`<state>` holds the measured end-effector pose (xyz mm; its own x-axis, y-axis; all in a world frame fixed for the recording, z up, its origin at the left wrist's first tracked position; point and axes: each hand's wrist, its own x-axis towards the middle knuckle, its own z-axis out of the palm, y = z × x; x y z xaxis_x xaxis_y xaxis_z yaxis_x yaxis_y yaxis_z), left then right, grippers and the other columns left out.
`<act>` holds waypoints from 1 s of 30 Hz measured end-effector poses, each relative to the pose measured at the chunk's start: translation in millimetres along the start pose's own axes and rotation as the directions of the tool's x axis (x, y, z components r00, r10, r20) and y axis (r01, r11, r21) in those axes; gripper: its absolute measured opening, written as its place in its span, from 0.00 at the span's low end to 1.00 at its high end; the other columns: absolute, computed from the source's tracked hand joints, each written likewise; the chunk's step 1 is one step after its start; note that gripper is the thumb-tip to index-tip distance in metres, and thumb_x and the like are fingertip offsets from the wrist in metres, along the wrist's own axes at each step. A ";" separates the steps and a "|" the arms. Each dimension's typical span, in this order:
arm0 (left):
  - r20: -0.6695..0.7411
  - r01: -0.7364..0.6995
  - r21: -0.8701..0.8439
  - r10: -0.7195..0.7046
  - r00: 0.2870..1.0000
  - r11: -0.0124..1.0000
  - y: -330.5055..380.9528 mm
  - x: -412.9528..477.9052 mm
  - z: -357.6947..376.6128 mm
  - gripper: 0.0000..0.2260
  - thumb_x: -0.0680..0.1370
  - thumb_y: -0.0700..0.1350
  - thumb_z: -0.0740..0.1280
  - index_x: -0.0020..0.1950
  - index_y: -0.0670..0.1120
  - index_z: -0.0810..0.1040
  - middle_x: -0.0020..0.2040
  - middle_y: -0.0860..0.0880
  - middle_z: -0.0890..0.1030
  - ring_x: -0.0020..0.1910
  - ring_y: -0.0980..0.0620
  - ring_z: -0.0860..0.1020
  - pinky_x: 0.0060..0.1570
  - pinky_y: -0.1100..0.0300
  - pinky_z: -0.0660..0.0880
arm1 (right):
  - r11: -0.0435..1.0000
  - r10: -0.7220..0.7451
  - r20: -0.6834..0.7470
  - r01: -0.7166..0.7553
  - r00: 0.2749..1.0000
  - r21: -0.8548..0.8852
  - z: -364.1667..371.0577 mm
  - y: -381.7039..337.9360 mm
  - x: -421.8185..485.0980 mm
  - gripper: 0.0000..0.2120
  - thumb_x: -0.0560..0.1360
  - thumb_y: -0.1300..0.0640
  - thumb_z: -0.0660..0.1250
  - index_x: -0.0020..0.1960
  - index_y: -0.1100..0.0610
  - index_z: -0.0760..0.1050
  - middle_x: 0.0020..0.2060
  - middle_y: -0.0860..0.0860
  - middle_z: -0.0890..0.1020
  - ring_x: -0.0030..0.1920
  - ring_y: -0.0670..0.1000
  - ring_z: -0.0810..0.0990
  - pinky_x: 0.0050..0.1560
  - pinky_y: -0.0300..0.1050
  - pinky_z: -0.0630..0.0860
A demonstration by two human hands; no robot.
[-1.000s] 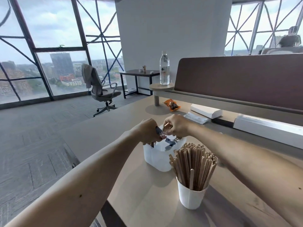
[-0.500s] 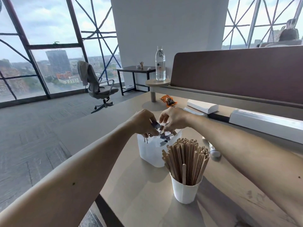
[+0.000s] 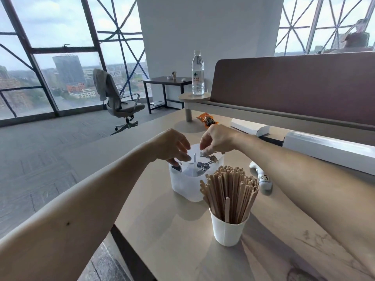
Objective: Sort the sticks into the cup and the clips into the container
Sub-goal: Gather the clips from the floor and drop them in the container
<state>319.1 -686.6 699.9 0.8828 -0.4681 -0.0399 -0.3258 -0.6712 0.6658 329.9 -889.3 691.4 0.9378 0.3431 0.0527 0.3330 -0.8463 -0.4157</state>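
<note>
A translucent white container (image 3: 185, 186) stands on the desk with several black binder clips (image 3: 203, 165) in it. Just in front of it, a white paper cup (image 3: 227, 233) holds a thick bundle of wooden sticks (image 3: 230, 189). My left hand (image 3: 172, 147) hovers over the container's left side with its fingers spread and relaxed; one clip (image 3: 177, 166) lies just under its thumb. My right hand (image 3: 217, 139) is above the container's far rim, its curled fingertips pinching a silver-handled clip (image 3: 203, 154).
A white labelled object (image 3: 263, 179) lies right of the container under my right forearm. Farther back are an orange snack packet (image 3: 207, 120), white boxes (image 3: 249, 127), a water bottle (image 3: 198, 74) on a round stand, and a brown partition. The desk edge (image 3: 113, 230) runs close on the left.
My hands, which were pressed together holding clips, have drawn apart above the container. The left hand's fingers have opened and clips now lie in the container.
</note>
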 end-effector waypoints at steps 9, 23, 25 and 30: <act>-0.042 -0.060 -0.081 0.057 0.997 0.995 -9.3 -10.1 -2.1 0.12 0.74 0.29 0.70 0.52 0.43 0.82 0.51 0.45 0.83 0.47 0.48 0.84 0.44 0.48 0.83 | 0.998 -0.028 -0.050 0.025 0.998 -0.057 -5.7 -13.3 0.9 0.05 0.76 0.58 0.72 0.50 0.57 0.85 0.39 0.43 0.83 0.41 0.43 0.81 0.40 0.35 0.74; -0.010 -0.163 -0.152 0.164 0.986 0.975 -13.1 -24.6 1.6 0.19 0.70 0.24 0.70 0.47 0.48 0.79 0.54 0.51 0.77 0.54 0.48 0.81 0.44 0.50 0.83 | 0.996 -0.028 0.013 0.029 1.000 -0.087 -8.0 -31.0 -15.4 0.06 0.77 0.59 0.70 0.52 0.58 0.84 0.40 0.42 0.82 0.39 0.42 0.81 0.37 0.33 0.74; -0.015 -0.184 -0.160 0.184 0.983 0.970 -10.7 -25.1 0.8 0.18 0.71 0.24 0.69 0.47 0.48 0.79 0.55 0.49 0.77 0.56 0.47 0.81 0.43 0.49 0.83 | 0.996 -0.021 0.014 0.022 1.000 -0.087 -8.9 -32.1 -16.1 0.06 0.77 0.59 0.70 0.52 0.58 0.84 0.40 0.42 0.82 0.39 0.41 0.80 0.34 0.31 0.73; -0.025 -0.179 -0.189 0.178 0.984 0.966 -6.8 -23.8 2.0 0.17 0.73 0.27 0.69 0.46 0.50 0.77 0.53 0.51 0.76 0.57 0.45 0.81 0.44 0.44 0.82 | 0.996 -0.018 0.014 0.019 1.000 -0.090 -11.1 -33.0 -16.0 0.06 0.77 0.59 0.70 0.52 0.58 0.84 0.41 0.46 0.83 0.39 0.45 0.81 0.35 0.34 0.75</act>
<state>299.6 -672.0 694.9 0.8192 -0.5651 0.0979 -0.4088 -0.4556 0.7908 305.0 -871.4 714.4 0.9303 0.3637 0.0470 0.3580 -0.8730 -0.3312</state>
